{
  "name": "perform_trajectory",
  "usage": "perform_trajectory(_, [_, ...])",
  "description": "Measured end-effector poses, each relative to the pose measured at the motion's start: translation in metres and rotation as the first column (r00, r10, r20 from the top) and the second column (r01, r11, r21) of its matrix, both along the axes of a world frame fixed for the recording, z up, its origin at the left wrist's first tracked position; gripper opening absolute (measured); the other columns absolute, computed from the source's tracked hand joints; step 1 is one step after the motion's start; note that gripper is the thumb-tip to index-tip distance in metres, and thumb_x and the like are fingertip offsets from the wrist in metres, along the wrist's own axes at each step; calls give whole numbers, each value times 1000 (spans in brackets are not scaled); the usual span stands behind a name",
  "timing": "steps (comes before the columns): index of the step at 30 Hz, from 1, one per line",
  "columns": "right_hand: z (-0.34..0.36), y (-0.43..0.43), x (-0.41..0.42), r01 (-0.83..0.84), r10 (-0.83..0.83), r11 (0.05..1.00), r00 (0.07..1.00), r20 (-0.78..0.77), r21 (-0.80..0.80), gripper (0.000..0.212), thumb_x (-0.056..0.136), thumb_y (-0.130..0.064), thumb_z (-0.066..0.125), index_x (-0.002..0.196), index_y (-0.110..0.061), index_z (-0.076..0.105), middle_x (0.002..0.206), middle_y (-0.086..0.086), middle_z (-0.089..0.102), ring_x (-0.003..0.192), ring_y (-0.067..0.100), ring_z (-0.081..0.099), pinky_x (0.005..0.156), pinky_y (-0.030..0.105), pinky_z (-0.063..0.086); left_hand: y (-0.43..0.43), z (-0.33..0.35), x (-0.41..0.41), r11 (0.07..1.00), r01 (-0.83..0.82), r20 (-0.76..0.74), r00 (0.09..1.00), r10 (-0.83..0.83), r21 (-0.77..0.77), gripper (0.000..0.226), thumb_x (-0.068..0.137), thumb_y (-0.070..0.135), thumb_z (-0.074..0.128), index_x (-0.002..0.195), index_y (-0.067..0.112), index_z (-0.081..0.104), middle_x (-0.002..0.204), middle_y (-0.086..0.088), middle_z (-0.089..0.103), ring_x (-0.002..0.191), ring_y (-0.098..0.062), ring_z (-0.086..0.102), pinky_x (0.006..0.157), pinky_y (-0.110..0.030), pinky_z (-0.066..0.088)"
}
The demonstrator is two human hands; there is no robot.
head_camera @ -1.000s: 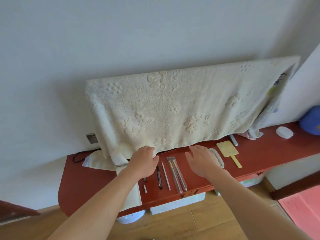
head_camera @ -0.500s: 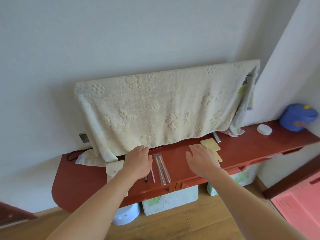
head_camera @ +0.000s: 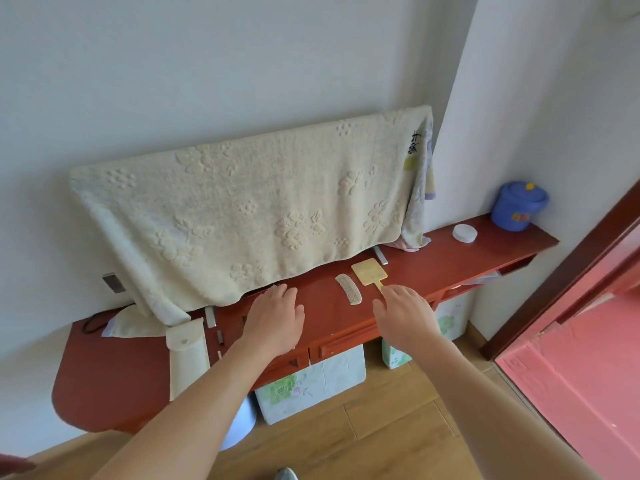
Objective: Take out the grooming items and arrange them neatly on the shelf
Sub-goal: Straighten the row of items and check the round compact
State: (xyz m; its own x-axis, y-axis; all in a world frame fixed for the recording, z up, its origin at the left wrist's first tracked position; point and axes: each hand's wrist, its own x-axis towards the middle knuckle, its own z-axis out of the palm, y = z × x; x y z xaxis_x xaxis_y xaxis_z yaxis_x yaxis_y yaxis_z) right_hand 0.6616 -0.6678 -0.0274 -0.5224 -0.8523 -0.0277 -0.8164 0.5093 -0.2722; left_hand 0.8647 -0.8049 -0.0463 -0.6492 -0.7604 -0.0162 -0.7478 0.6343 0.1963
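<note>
Palms face down over the red shelf (head_camera: 450,261): left hand (head_camera: 275,320) and right hand (head_camera: 405,317), fingers straight (slightly spread), near the comb (head_camera: 348,289).

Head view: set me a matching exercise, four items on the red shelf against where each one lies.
Items:
1 comb
2 yellow hand mirror
3 blue tub
4 cream pouch

Places:
A far right end of the shelf
B left of the left hand, overhanging the front edge
C handle pointing at the fingertips of the right hand
D between the two hands

Pairs: 1-D, 2-C, 3-A, 4-B
</note>
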Motion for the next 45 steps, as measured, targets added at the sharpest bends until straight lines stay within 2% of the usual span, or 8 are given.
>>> perform_trajectory(7, [13,10,-14,131,-130,991,989,67,-8,43,102,-35,28,129,-13,53,132,2,55,126,22,46,104,35,37,-5,5,-29,997,76,-36,996,-76,21,47,105,33,32,144,10,43,147,-5,47,138,-22,40,115,-38,33])
perform_trajectory(22, [13,15,-39,396,-391,915,917,73,-79,39,102,-32,30,120,-11,57,124,3,59,117,23,50,92,34,41,-43,1,-97,956,288,-119,953,-280,53,51,104,35,33,149,11,39,153,-5,43,142,-20,37,119,-38,30])
perform_trajectory(25, [9,30,-48,420,-414,902,907,72,-102,35,100,-31,30,109,-14,59,116,2,60,113,24,52,88,35,42,-37,3,-117,937,346,-133,932,-337,52,45,103,31,36,141,9,48,143,-5,51,135,-22,44,114,-38,35])
perform_trajectory(29, [8,59,-72,460,-455,880,888,65,-117,26,99,-30,30,90,-17,50,101,-4,56,104,21,52,84,34,43,-24,7,-156,911,412,-142,903,-405,28,31,99,28,37,114,12,59,114,0,60,114,-25,56,96,-38,44])
perform_trajectory(33, [9,92,-107,497,-494,854,867,58,-153,24,96,-27,30,76,-19,40,88,-5,50,95,21,48,78,31,36,-2,7,-204,891,453,-113,888,-447,35,49,102,33,33,143,11,47,145,-6,50,137,-22,42,114,-42,36])
perform_trajectory(36, [9,118,-139,512,-513,847,858,33,-145,24,98,-29,32,81,-18,45,95,-5,53,99,19,47,84,33,40,22,11,-241,884,466,-82,884,-461,49,54,104,38,31,151,12,37,157,-7,37,148,-22,27,121,-43,25])
perform_trajectory(39, [10,141,-175,519,-521,845,853,22,-128,26,97,-31,31,83,-19,50,94,-4,55,99,20,50,84,33,41,46,18,-273,883,468,-65,883,-465,38,54,104,39,31,152,15,36,159,-5,34,150,-20,24,122,-46,24])
perform_trajectory(45, [17,171,-235,486,-490,870,871,-38,-87,36,101,-30,35,117,-8,59,120,5,60,117,25,48,99,35,38,80,23,-327,896,443,-71,895,-440,33,54,104,39,32,152,14,36,158,-6,35,148,-22,26,122,-43,23])
